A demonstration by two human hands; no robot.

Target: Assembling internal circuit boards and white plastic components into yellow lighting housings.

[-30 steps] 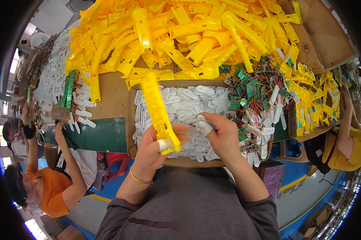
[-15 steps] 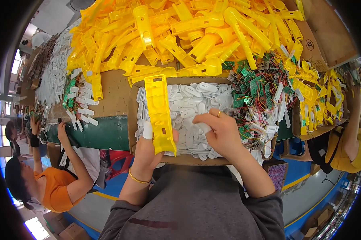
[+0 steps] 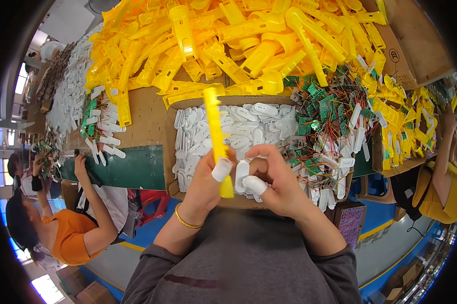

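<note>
At the left side, we see a person in an orange shirt point(image 3: 74, 238) beside the green bench point(image 3: 132, 167). Then we find a cluster of green circuit boards point(image 3: 90, 119) with white pieces. Next comes our left hand point(image 3: 205, 182), whose grip is closed around a long yellow plastic part point(image 3: 214, 121); this part is seen edge-on, over the cardboard box point(image 3: 169, 157) of white pieces. Just beside it, our right hand point(image 3: 281, 187) pinches one white oval piece point(image 3: 242, 175). We notice white wrapping point(image 3: 222, 170) on each thumb. Further right, we see tangled circuit boards with red wires point(image 3: 325, 111), then yellow parts point(image 3: 403, 126) in another box.
</note>
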